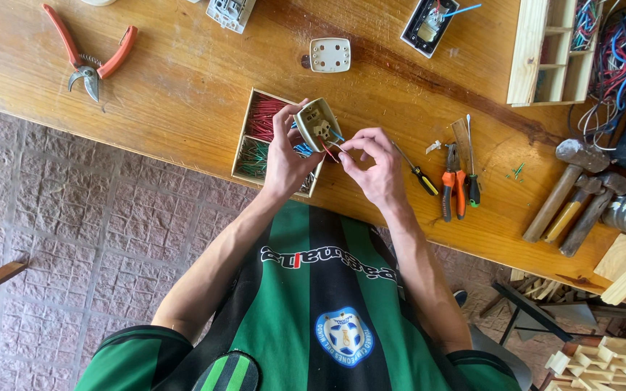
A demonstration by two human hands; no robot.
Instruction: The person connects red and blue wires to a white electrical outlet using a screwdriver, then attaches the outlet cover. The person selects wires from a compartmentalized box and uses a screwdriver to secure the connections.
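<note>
A small beige plastic socket module (317, 124), judged light, rigid and best gripped by its edges, is held clamped in the left hand (285, 150) above the wooden table (182, 87), while its thin, bendable coloured wires (332, 145) are pinched by the right hand (375, 165).

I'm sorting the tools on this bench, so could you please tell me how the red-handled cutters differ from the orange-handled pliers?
The red-handled cutters lie alone at the table's far left with handles spread open; the orange-handled pliers lie closed, right of the hands, among a screwdriver and other small tools. The cutters look larger and show a spring between the handles. Both rest untouched on the wooden table.
</note>
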